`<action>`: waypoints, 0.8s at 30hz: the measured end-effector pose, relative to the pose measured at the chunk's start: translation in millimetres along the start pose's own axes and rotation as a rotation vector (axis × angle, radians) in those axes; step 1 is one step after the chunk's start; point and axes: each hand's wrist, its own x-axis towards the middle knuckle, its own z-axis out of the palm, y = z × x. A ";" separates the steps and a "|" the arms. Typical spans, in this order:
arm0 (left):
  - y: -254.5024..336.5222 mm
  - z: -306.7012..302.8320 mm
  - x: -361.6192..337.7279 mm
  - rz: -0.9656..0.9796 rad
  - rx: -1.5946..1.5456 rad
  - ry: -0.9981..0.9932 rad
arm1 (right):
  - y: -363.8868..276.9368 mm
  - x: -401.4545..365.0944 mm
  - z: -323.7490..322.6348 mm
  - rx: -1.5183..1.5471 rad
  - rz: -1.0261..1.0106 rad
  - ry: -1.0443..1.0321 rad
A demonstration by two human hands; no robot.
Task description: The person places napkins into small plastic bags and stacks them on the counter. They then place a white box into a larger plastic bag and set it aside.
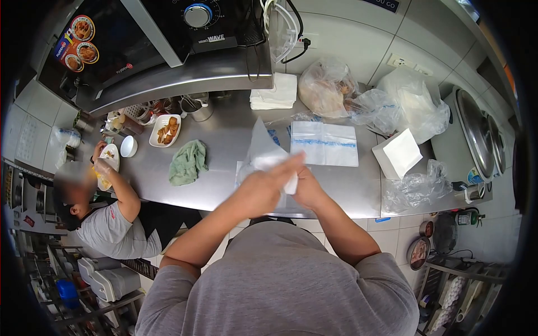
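Observation:
Both hands are over the steel counter at a white paper sheet (261,141), which looks like a napkin and is partly folded. My left hand (260,191), blurred by motion, lies across the lower part of the paper with its fingers stretched toward the right. Curled around the paper's lower right end is my right hand (309,188). Whether anything is wrapped inside the paper is hidden. Just beyond the hands lies a flat stack of white sheets with a blue printed stripe (323,143). A crumpled green cloth (189,162) sits left of my hands.
Along the back are a napkin stack (273,92) and filled plastic bags (328,88). A white box (397,154) and crumpled clear plastic (417,187) lie right. At left, a co-worker (115,224) reaches to a dish of food (109,165), near another food dish (165,141).

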 end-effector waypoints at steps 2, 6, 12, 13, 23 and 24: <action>15.1 13.1 -3.3 0.000 0.049 -0.177 | 4.8 -1.6 9.6 -0.088 -0.114 0.141; 32.6 39.5 -4.3 0.180 -0.165 -0.251 | -11.9 24.4 16.1 -0.826 -0.361 0.277; -8.9 -5.9 -12.3 0.058 -0.481 0.320 | -3.0 14.1 -52.6 -1.338 0.061 -0.224; -23.5 -14.0 -16.1 -0.016 -0.540 0.434 | -26.6 -1.1 -30.7 -0.969 0.136 -0.320; -152.6 75.8 -75.2 -0.856 -1.632 0.244 | 55.1 18.9 -129.3 -1.053 -0.147 -0.629; -161.9 85.3 -78.6 -0.966 -1.627 0.181 | 65.9 10.6 -127.2 -0.922 0.127 -0.312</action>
